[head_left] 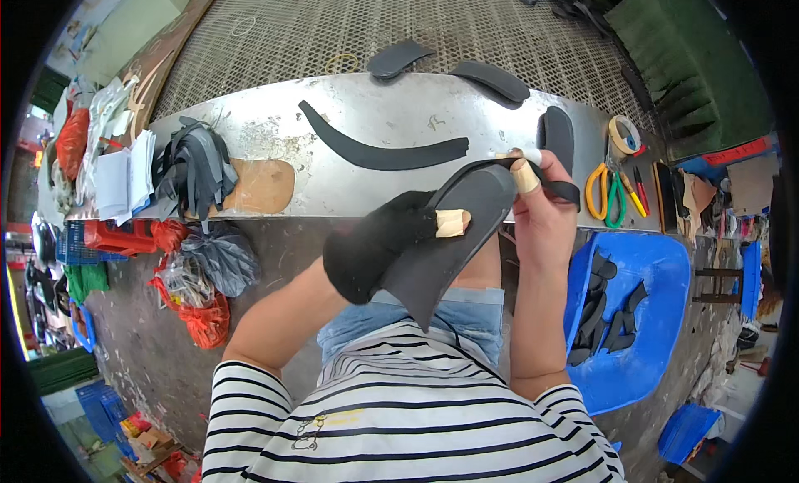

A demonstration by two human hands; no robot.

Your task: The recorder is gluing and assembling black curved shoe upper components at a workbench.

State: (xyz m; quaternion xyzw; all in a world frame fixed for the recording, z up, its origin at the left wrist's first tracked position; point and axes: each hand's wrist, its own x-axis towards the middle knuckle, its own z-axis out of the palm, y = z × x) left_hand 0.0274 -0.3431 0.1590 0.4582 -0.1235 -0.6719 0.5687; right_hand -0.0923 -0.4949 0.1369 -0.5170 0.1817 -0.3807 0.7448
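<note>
My left hand (pixel 370 242), in a black glove with tape round its bare thumb, grips a dark grey shoe insole (pixel 474 204) held up in front of my lap. At the insole's rounded far end, my right hand (pixel 545 213) pinches a narrow black strip (pixel 564 189) against the edge. Tape also wraps the right thumb. The strip runs along the insole's rim and its loose end curls past the right fingers. Another curved black strip (pixel 379 153) lies on the metal table just beyond. How far the strip runs beneath the gloved hand is hidden.
Dark insoles (pixel 491 81) lie along the metal table's (pixel 258 121) far edge, by a mesh surface (pixel 308 34). Scissors (pixel 616 202) and a tape roll (pixel 625 137) sit right. A bundle of strips (pixel 193 167) lies left. Below right stands a blue tub (pixel 657 350) with dark pieces.
</note>
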